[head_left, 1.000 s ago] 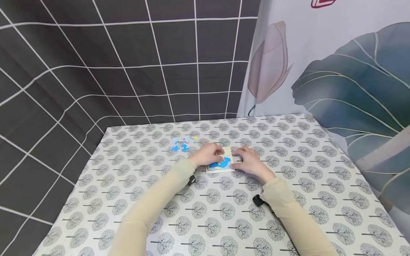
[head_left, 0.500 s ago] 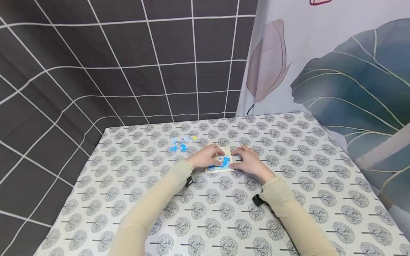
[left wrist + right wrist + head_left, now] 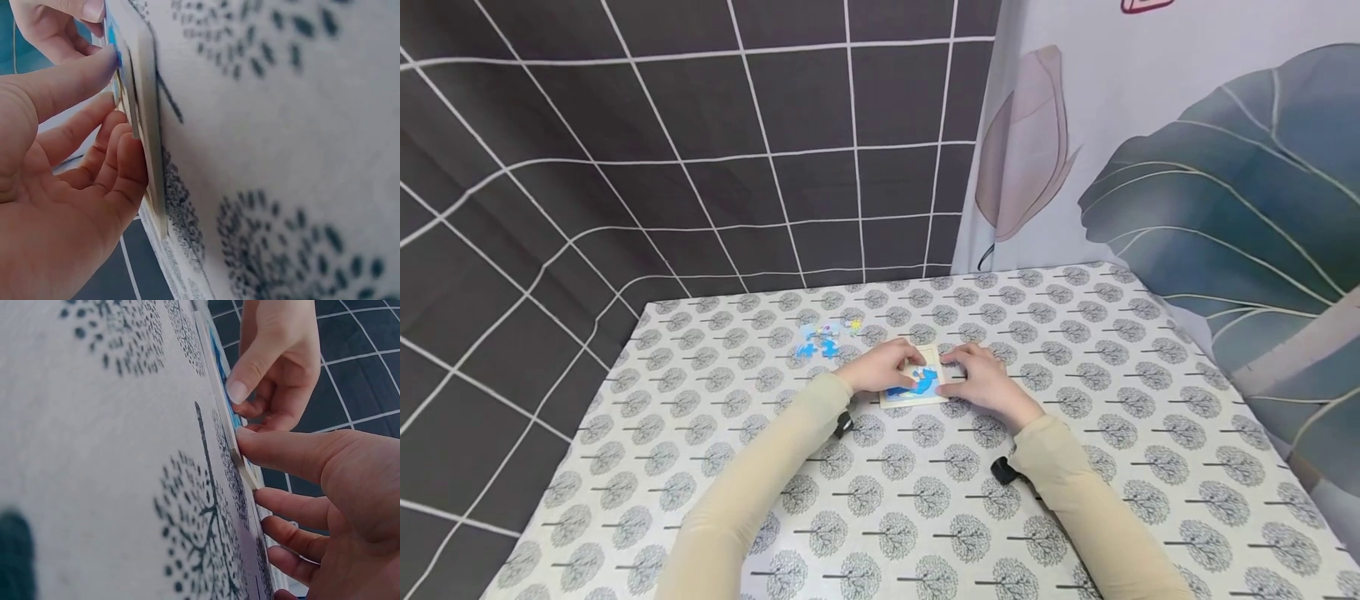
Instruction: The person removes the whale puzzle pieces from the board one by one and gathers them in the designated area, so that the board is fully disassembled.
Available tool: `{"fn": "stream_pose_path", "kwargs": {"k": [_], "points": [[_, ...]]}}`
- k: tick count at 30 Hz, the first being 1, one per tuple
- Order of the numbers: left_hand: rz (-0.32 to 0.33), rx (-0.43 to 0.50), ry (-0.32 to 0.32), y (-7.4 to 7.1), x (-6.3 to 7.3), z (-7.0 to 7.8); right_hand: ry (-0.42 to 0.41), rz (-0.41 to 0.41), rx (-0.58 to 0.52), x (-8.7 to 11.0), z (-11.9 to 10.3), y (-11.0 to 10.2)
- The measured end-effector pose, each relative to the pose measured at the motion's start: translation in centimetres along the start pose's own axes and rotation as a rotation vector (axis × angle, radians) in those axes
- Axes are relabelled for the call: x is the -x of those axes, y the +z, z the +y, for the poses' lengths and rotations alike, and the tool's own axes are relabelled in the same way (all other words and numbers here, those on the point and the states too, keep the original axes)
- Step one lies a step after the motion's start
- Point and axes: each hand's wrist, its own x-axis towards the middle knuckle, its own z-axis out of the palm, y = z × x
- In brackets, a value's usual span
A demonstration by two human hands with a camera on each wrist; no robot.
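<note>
A small jigsaw puzzle board (image 3: 913,404) with a pale wooden frame and a blue picture lies on the table between the hands. My left hand (image 3: 877,368) reaches over its left part, with bent fingers against the frame. Thumb and forefinger seem to pinch a small puzzle piece (image 3: 117,87), mostly hidden by the fingers. My right hand (image 3: 987,382) grips the board's right side, its thumb (image 3: 275,450) on the near corner and its fingers along the right edge. Several loose blue puzzle pieces (image 3: 827,348) lie beyond the left hand, one with a yellow sun.
A white cloth with grey tree prints covers the table (image 3: 895,533). Behind and to the left hangs a dark curtain (image 3: 700,108) with white grid lines. At the right a pale curtain (image 3: 1097,92) with leaf prints hangs beside the table edge.
The left hand has lowered slightly and its fingertips have shifted over the picture. The right hand stays at the board's side, and the loose pieces lie as before.
</note>
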Motion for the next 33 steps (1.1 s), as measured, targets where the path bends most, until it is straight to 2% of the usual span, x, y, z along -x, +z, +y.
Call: {"fn": "stream_pose_path", "kwargs": {"k": [11,19,27,33], "points": [[0.055,0.049,0.016,0.31,-0.62,0.01,-0.014,0.022,-0.006,-0.04,-0.07,-0.35],[0.041,0.100,-0.020,0.44,0.09,0.56,-0.011,0.004,-0.013,0.20,-0.03,-0.19],[0.051,0.106,0.031,0.79,-0.25,0.47,-0.008,0.001,-0.018,0.28,0.14,0.01],[0.052,0.108,0.036,0.91,-0.33,0.22,-0.013,0.002,-0.014,0.26,0.14,0.00]]}}
